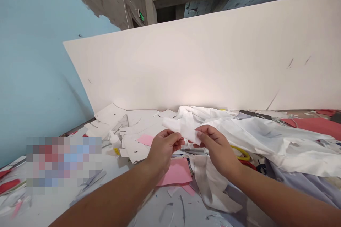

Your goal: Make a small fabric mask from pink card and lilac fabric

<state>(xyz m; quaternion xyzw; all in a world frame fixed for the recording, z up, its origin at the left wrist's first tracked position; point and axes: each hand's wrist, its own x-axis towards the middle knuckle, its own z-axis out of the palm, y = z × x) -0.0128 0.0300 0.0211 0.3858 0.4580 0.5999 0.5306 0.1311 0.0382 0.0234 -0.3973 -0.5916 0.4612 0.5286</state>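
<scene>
A tall white board (213, 60) stands upright along the back of the desk (53, 209), blocking all passage behind. To the right, a heap of crumpled white cloth (279, 142) covers the surface, with yellow-handled scissors (241, 153) partly buried beneath it. Loose white paper scraps (128, 124) crowd the back left, just beside a small white glue bottle (115, 143). Air above the pink paper sheet (176, 173) lies open between both forearms.

pink paper (176, 173), white board (213, 64)

head view | looks forward-down | close over cluttered table (53, 205)
</scene>
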